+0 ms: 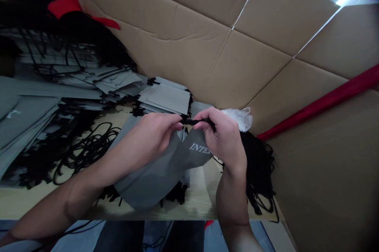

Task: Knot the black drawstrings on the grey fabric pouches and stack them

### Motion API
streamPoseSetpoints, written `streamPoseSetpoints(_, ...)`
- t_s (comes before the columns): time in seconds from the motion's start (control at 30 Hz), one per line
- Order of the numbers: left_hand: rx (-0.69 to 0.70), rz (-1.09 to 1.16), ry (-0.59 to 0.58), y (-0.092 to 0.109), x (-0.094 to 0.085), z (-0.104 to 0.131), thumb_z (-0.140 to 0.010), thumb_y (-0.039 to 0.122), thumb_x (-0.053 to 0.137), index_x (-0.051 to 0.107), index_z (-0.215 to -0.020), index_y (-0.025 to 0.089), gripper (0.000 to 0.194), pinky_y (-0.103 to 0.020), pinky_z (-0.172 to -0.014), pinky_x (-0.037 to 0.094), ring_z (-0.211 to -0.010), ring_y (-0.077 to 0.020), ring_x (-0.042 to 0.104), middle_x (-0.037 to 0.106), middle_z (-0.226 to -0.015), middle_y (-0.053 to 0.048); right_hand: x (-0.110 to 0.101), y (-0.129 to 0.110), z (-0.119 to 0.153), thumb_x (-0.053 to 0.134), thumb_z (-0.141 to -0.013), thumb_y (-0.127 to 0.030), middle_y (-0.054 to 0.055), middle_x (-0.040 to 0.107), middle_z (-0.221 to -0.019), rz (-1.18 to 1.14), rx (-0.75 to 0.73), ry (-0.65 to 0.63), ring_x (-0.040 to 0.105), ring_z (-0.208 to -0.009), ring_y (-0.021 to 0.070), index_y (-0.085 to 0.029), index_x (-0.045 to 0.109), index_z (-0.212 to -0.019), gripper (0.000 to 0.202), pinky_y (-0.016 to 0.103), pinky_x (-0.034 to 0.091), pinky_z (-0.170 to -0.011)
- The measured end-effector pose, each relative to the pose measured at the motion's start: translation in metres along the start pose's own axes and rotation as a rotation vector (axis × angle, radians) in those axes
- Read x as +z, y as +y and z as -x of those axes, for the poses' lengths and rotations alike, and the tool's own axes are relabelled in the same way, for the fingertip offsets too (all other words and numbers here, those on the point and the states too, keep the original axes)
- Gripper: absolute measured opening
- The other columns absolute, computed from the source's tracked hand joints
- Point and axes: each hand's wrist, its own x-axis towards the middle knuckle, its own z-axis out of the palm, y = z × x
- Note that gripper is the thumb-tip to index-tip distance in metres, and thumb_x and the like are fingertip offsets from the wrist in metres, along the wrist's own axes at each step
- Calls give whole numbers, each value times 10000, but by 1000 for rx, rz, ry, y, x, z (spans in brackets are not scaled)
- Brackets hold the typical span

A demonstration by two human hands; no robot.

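Near the middle of the view, my left hand [158, 131] pinches one end of a short stretch of black cord [188, 122] between thumb and fingers. My right hand [222, 135] pinches the same cord a little to the right, so a small gap separates the two hands. Below them hangs a grey fabric bag [151, 177] with white lettering, partly covered by both hands. Whether the cord is knotted or threaded through the bag is too small to tell.
Grey bags with black cords [26, 126] are piled at the left, beside loose black cord [85, 147]. Behind my hands lies a grey stack [167, 96]. Black cords [259, 169] and clear plastic [241, 118] are at right. Cardboard walls [189, 55] enclose the table [201, 204].
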Motion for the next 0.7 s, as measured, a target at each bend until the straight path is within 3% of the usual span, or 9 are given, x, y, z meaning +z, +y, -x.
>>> streamPoseSetpoints(0.5, 4, 13, -49, 4, -6, -1, -1110, 188, 466, 679, -943, 198, 270, -291, -673, 455, -785, -191, 768, 835, -900, -41, 0, 0, 0, 711, -1113, -172, 21, 816, -964, -13, -4, -11, 756, -837, 167, -236, 701, -1042, 96, 283, 612, -760)
streamPoseSetpoints(0.7, -31, 9, -51, 5, -6, 1, -1123, 212, 475, 699, -977, 195, 268, -304, -699, 462, -830, -211, 783, 843, -930, -48, -5, -1, 1, 671, -1144, -259, 26, 796, -949, -13, 54, 18, 735, -817, 180, -243, 693, -1032, 115, 307, 602, -754)
